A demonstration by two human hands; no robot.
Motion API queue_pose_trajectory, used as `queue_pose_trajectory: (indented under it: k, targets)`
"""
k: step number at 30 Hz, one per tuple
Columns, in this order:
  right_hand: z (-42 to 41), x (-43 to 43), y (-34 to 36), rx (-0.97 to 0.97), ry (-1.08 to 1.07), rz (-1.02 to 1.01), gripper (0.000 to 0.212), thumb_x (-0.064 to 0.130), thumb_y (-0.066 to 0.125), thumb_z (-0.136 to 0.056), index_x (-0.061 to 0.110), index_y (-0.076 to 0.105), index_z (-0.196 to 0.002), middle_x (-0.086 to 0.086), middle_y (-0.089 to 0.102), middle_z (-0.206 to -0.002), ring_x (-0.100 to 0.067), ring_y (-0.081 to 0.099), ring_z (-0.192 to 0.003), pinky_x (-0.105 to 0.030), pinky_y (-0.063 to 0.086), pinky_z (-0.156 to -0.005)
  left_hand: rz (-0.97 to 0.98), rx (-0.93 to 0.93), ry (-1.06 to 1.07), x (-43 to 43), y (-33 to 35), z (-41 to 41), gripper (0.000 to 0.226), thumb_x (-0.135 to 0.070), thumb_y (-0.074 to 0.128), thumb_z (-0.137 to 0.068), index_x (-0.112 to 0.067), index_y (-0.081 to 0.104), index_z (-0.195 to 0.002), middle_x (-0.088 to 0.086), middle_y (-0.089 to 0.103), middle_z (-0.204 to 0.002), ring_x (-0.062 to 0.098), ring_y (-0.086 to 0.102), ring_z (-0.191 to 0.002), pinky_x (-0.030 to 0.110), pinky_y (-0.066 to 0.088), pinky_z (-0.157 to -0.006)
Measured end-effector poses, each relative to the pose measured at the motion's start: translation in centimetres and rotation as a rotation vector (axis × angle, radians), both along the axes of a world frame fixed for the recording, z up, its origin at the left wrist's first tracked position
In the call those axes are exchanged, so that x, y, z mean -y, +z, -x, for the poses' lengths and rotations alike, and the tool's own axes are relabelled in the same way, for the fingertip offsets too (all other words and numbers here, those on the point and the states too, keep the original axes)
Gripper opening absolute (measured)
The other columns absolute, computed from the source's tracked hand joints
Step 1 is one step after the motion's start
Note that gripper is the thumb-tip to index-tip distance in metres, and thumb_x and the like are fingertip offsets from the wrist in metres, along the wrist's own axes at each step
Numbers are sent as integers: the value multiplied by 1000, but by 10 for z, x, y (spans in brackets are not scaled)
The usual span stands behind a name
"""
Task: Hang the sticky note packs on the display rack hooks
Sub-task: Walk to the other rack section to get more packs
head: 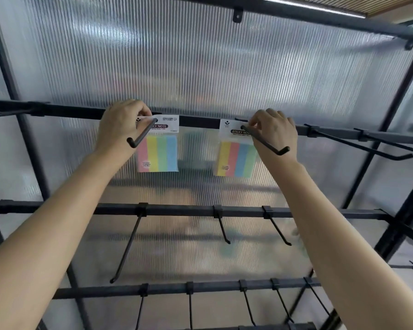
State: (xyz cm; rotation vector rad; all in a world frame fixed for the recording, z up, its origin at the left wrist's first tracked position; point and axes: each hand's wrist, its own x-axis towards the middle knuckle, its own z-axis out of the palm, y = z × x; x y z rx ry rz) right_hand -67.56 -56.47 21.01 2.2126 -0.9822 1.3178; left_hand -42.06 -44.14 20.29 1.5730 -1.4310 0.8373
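Hanging looks nearly finished for two packs; notes run big to small.

- Display rack: black bar frame filling the view, with a ribbed translucent back panel behind it. Crossbars run 9 to 3 o'clock in tiers.
- Left pack: just off centre toward 9 o'clock. It has pink, yellow, green and blue stripes and a white header card, and hangs close to the panel under the upper bar.
- Right pack: just off centre toward 3 o'clock, same type, slightly tilted.
- Left hand, at 10 o'clock: fingers pinch the left pack's header card where the left hook passes through.
- Right hand, at 2 o'clock: fingertips pinch the right pack's header at the root of the right hook. The two hands are well apart.
- Progress, as a judgement: both headers appear threaded and pushed back toward the bar, so letting go seems to be all that remains for these two.
- Holders: no bins or boxes are visible. Lower hooks at 6 o'clock and side hooks at 3 o'clock carry nothing. No spare packs are in view, so I cannot tell how many remain.
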Motion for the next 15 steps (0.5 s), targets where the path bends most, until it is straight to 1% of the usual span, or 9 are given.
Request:
queue_pose_trajectory:
  k: [2,5,8,10,12,14,15]
  targets:
    - [0,0,4,-58,-26,-82,23,30,53,-92,8,62,-95,-10,62,-95,-29,55,-91,-33,34,-79,-11,2,5,-2,1,2,20,-19,58,-89,0,62,-88,16,64,-89,33,57,-86,34,34,-72]
    - [0,-3,10,-115,-32,-146,26,30,44,-96,9,59,-100,-8,62,-97,-29,56,-89,-32,33,-76,-44,13,30,-2,3,4,22,-19,55,-91,3,61,-88,18,63,-88,34,57,-85,35,36,-71]
    - [0,-9,12,-188,-68,-156,26,29,39,-98,10,57,-99,-8,61,-86,-30,57,-84,-35,34,-84,-92,18,68,-3,5,8,25,-20,50,-93,2,59,-88,18,61,-88,33,54,-83,33,29,-70]
    - [1,-13,11,-198,-71,-150,24,27,39,-98,10,56,-97,-4,54,-76,-30,57,-81,-35,35,-84,-112,22,61,-5,6,9,24,-19,48,-94,1,58,-87,17,61,-88,32,52,-83,33,27,-70]
    - [4,-19,11,-176,-55,-148,22,25,42,-98,10,57,-94,-2,48,-72,-30,57,-78,-34,34,-79,-106,17,29,-8,6,7,22,-18,49,-94,0,59,-86,16,62,-86,31,53,-81,33,29,-70]
    - [8,-26,12,-147,-43,-152,22,25,44,-97,9,60,-95,-5,52,-73,-31,57,-79,-30,30,-69,-89,-3,-15,-15,5,7,19,-16,52,-93,-2,60,-84,13,62,-83,30,53,-78,33,31,-68]
    - [10,-30,12,-136,-35,-153,22,24,45,-96,9,61,-96,-6,55,-75,-31,57,-81,-29,27,-67,-80,-12,-35,-19,4,9,18,-16,53,-93,-2,60,-84,11,62,-81,29,52,-76,32,31,-68]
